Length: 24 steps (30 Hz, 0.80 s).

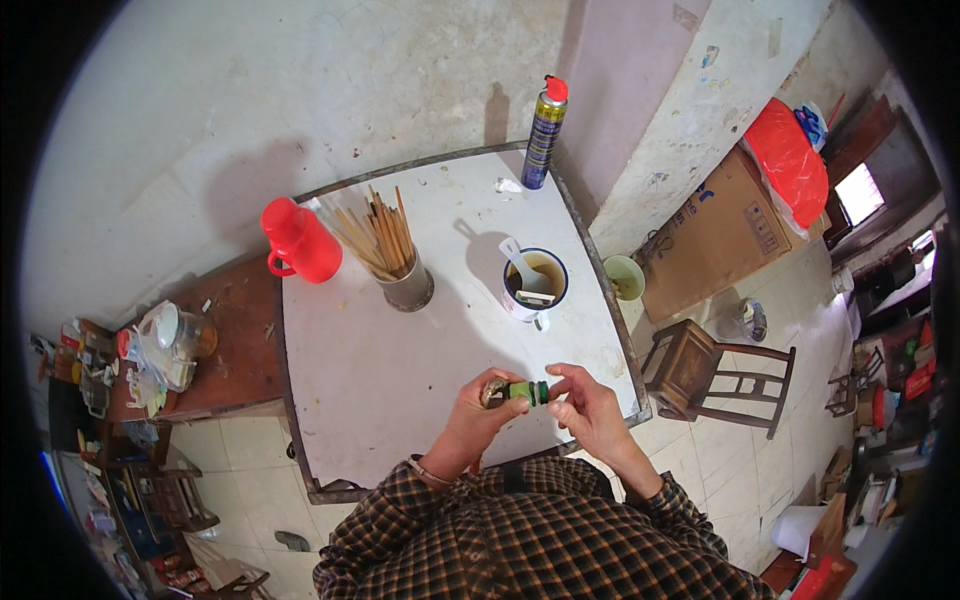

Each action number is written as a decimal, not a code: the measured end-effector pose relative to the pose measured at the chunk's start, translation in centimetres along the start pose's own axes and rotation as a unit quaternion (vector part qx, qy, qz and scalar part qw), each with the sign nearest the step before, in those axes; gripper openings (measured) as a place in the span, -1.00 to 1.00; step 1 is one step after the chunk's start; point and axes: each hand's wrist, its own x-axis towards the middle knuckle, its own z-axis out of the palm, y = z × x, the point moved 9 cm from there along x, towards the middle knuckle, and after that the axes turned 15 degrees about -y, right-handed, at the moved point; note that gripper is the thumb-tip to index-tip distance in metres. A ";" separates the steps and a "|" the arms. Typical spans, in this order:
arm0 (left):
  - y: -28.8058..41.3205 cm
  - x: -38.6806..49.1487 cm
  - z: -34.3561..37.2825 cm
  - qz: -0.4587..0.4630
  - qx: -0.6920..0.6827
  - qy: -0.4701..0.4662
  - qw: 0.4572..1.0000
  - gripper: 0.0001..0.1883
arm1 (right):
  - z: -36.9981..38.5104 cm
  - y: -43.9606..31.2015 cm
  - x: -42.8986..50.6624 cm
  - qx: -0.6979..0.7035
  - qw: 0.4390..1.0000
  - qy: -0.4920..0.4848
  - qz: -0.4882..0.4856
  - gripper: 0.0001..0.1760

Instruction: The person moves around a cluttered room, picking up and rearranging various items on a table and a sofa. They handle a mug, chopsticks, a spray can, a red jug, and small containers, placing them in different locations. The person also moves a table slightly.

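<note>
My left hand grips a small bottle with a green label and a dark green end, held sideways over the table's near edge. Right beside that green end is my right hand, thumb and fingers apart; whether a fingertip touches the bottle is unclear. Beyond the hands, an enamel mug with a dark blue rim stands on the white tabletop. It holds a pale spoon, some liquid and a small packet. To its left, a grey cylindrical holder is full of chopsticks.
A red thermos jug stands at the table's back left, a spray can at its back right corner. A green bucket, a cardboard box and a wooden chair are to the right. A brown side table adjoins the left.
</note>
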 end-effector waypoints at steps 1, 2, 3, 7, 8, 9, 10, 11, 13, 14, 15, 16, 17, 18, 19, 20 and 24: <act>-0.2 -0.1 -0.1 -0.017 -0.017 -0.002 1.000 -0.73 | 0.0 -0.8 -0.1 -0.026 0.999 -0.008 -0.036 -0.63; -0.5 -0.1 -0.1 -0.035 -0.033 -0.005 0.999 -0.73 | 0.1 -1.3 -0.3 -0.056 0.997 -0.007 -0.058 -0.61; -0.8 -0.2 -0.1 -0.053 -0.044 -0.003 0.998 -0.73 | 0.1 -1.8 -0.5 -0.086 0.993 -0.005 -0.080 -0.58; 0.1 0.0 0.9 0.000 0.004 -0.024 1.000 -0.72 | -0.3 -0.9 -0.9 -0.062 0.996 0.039 -0.047 -0.68; 0.3 -0.1 1.1 0.011 0.020 -0.019 1.000 -0.71 | -0.4 -0.6 -1.0 -0.051 0.997 0.041 -0.036 -0.69; 0.5 0.1 1.2 0.015 0.039 -0.015 0.999 -0.71 | -0.3 -0.6 -1.1 -0.089 0.995 0.039 -0.027 -0.68; 1.0 0.3 1.6 0.031 0.055 -0.040 0.997 -0.72 | -0.4 -0.7 -1.2 -0.120 0.992 0.040 -0.025 -0.66; 0.7 0.5 1.8 0.021 0.033 -0.041 0.998 -0.72 | -0.5 -0.5 -1.3 -0.153 0.987 0.038 -0.006 -0.64; 0.3 -0.1 1.9 -0.006 -0.009 -0.031 0.999 -0.73 | -1.0 -0.9 -1.8 -0.139 0.988 0.052 -0.036 -0.58; -0.3 -0.2 1.8 -0.040 -0.030 -0.024 0.998 -0.72 | -1.0 -0.8 -1.9 -0.131 0.990 0.046 -0.028 -0.57; 0.0 -0.3 1.9 -0.028 -0.026 -0.032 0.999 -0.72 | -0.9 -0.5 -2.1 -0.118 0.992 0.036 -0.018 -0.56; 0.0 -0.3 2.0 -0.028 -0.021 -0.036 0.999 -0.72 | -0.9 -0.4 -2.3 -0.124 0.992 0.034 -0.015 -0.52; -0.2 -0.2 2.1 -0.032 -0.019 -0.036 0.999 -0.72 | -0.9 -0.4 -2.4 -0.125 0.991 0.036 -0.022 -0.53; -0.2 -0.2 2.4 -0.025 -0.009 -0.042 0.999 -0.72 | -0.9 -0.4 -2.6 -0.125 0.991 0.038 -0.028 -0.53; -0.3 -0.2 2.6 -0.023 -0.001 -0.044 0.999 -0.72 | -0.8 -0.6 -2.7 -0.124 0.990 0.041 -0.046 -0.53; -0.3 -0.1 2.8 -0.017 0.009 -0.047 0.999 -0.73 | -0.9 -0.5 -2.8 -0.146 0.987 0.047 -0.039 -0.54; -0.6 -0.2 3.0 -0.036 0.017 -0.045 0.998 -0.72 | -0.8 -0.9 -2.9 -0.173 0.980 0.068 -0.067 -0.59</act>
